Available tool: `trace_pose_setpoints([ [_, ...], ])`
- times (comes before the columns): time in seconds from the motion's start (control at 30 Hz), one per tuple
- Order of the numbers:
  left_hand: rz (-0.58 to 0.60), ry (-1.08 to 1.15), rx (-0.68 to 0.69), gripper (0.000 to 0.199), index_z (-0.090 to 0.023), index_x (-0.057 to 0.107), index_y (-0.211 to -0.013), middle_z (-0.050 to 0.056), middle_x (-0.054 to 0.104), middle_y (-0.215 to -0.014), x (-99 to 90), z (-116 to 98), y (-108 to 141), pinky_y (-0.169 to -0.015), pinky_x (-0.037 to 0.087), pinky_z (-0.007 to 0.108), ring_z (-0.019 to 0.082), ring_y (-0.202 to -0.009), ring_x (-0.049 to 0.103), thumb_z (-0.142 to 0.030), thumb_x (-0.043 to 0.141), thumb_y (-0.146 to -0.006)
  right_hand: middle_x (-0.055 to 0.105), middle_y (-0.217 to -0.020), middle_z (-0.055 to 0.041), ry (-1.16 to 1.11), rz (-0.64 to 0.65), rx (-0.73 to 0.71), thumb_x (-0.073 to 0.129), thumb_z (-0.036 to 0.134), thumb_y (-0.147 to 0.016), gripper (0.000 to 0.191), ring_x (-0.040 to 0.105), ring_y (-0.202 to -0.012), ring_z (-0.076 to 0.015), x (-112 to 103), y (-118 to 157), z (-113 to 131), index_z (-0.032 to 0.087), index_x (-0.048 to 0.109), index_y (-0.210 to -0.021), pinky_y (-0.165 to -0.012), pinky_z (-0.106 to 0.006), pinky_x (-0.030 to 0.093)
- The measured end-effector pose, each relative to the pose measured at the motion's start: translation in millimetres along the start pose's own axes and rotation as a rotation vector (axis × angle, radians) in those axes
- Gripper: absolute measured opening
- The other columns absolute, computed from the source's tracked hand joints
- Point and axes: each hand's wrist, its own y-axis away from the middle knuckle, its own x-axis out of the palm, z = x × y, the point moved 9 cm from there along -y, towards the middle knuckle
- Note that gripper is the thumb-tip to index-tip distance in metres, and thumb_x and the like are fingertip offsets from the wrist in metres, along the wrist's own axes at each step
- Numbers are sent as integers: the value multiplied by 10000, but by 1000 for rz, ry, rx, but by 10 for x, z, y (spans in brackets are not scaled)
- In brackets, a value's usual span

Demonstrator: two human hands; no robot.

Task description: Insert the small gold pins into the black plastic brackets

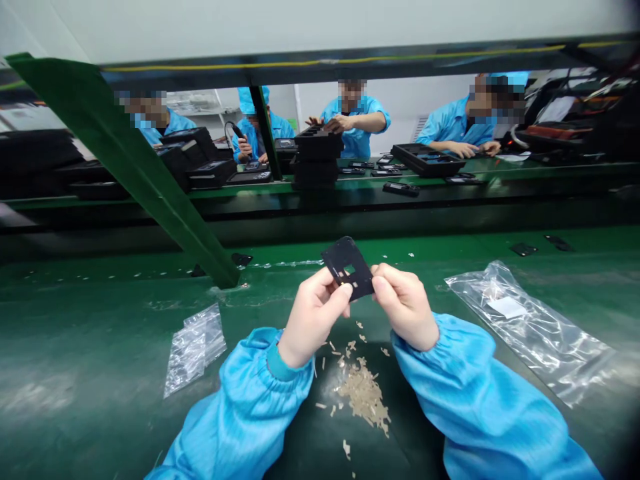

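Note:
Between my two hands a thin black plastic cover with small cut-outs is held up, tilted, above the green bench. My left hand pinches its lower left part, thumb on the near face. At its right edge, my right hand grips it between thumb and closed fingers. Below the hands lies a pile of small beige scraps, with single pieces strewn around it. Whether a scrap is between my fingertips is too small to tell.
Clear plastic bags lie at left, and a larger clear bag at right. A slanted green post stands at front left. Dark flat parts rest near the back edge. Across the bench, several people in blue handle black trays.

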Motion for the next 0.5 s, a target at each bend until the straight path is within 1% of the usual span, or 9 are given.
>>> trace_pose_setpoints([
  [0.1,13,-84,-10,121,-146,597,-810,-41,496,-557,-23,104,-109,-496,368,190,74,-478,459,-254,549,-782,292,-520,49,187,9,113,337,296,-881,344,317,-470,-83,79,-9,-280,207,273,-554,-472,-229,272],
  [0.17,31,-172,-10,153,-141,594,-836,-38,494,-561,-66,231,-216,-510,376,194,82,-490,466,-272,535,-784,344,-531,41,262,48,159,338,285,-884,331,366,-497,-89,175,-4,-495,201,327,-564,-501,-229,303],
  [0.23,49,-358,-15,186,-136,592,-846,-36,484,-553,-150,425,-379,-554,403,208,100,-518,493,-288,497,-796,436,-581,25,345,110,211,355,257,-895,299,436,-553,-99,284,11,-755,188,426,-613,-556,-233,353],
  [0.27,64,-511,-27,205,-136,588,-858,-30,497,-564,-201,549,-484,-572,416,216,112,-539,517,-294,470,-806,492,-629,14,385,156,241,381,251,-898,266,477,-599,-106,342,25,-898,180,481,-662,-596,-239,384],
  [0.3,73,-719,-50,221,-148,582,-874,-28,515,-586,-270,684,-601,-591,431,220,120,-563,542,-306,437,-819,538,-679,4,420,210,274,416,251,-898,225,512,-638,-112,397,46,-1045,170,528,-721,-630,-250,415],
  [0.37,54,-881,-77,183,-147,579,-863,-24,529,-590,-437,900,-854,-620,440,239,143,-599,568,-277,468,-797,604,-825,-22,473,326,344,488,280,-888,166,575,-731,-130,477,104,-1322,145,583,-881,-690,-295,478],
  [0.43,3,-1047,-94,141,-144,590,-848,2,561,-639,-622,1037,-1086,-673,441,264,174,-684,590,-216,496,-773,601,-1037,-61,505,414,407,518,309,-882,253,600,-876,-164,490,170,-1544,142,561,-1067,-759,-360,511],
  [0.5,-56,-1206,-113,161,-121,600,-885,69,608,-812,-787,1111,-1250,-730,445,307,210,-813,598,-176,479,-794,569,-1139,-79,527,465,459,522,312,-882,308,589,-957,-188,439,222,-1703,154,530,-1146,-800,-394,510],
])
